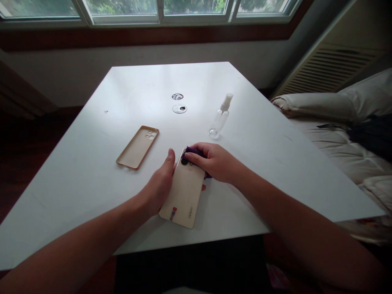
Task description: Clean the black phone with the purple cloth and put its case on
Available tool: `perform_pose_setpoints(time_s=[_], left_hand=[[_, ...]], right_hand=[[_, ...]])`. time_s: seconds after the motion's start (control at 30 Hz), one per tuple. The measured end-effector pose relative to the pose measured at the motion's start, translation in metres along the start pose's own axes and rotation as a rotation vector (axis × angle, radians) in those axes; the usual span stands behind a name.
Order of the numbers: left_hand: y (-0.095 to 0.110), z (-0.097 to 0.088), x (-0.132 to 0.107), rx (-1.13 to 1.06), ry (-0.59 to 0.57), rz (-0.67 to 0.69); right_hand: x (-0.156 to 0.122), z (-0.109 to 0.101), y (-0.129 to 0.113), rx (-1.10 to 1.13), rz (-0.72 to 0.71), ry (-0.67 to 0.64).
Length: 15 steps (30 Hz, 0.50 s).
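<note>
A cream-gold smartphone [183,192] is held back side up above the near part of the table. My left hand [162,181] grips it along the left edge, thumb up, with fingertips showing past the right edge. Pinched in my right hand [216,161] is a dark purple cloth [195,151], pressed on the phone's top end by the camera lenses and partly covering them. To the left, a tan-edged phone case [137,148] lies with its hollow side up. Beyond my right hand stands a clear spray bottle [219,118] with a white top.
Two round fittings, a far one [177,96] and a nearer one [179,109], are set in the white table [147,90]. A small dark speck [105,111] lies at the left. Right of the table is a padded seat [327,139]; windows [122,7] are behind.
</note>
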<state>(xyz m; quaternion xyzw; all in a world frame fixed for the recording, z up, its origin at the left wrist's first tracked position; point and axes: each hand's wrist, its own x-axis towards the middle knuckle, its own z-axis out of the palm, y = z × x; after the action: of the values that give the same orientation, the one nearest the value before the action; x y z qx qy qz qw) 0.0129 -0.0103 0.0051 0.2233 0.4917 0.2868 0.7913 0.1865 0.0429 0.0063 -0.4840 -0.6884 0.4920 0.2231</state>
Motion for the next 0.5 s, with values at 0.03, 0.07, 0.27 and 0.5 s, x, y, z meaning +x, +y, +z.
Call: perform_pose_setpoints(time_s=[0.03,0.07,0.27,0.5], left_hand=[[0.0005,-0.0007,-0.0001,-0.004,0.001,-0.002],[0.0009,-0.0013,-0.0002,-0.007,0.002,-0.004],[0.0021,-0.0020,-0.0012,-0.008,-0.012,-0.016],[-0.0015,0.0025,-0.0014,0.057,0.074,0.032]], right_hand=[[-0.0004,-0.0011,-0.0001,0.031,0.006,-0.028],[-0.0009,-0.0022,-0.0002,0.056,0.011,-0.048],[-0.0017,-0.0085,-0.0003,0.110,0.003,-0.100],[0.0003,-0.0051,0.0025,0.120,0.002,-0.099]])
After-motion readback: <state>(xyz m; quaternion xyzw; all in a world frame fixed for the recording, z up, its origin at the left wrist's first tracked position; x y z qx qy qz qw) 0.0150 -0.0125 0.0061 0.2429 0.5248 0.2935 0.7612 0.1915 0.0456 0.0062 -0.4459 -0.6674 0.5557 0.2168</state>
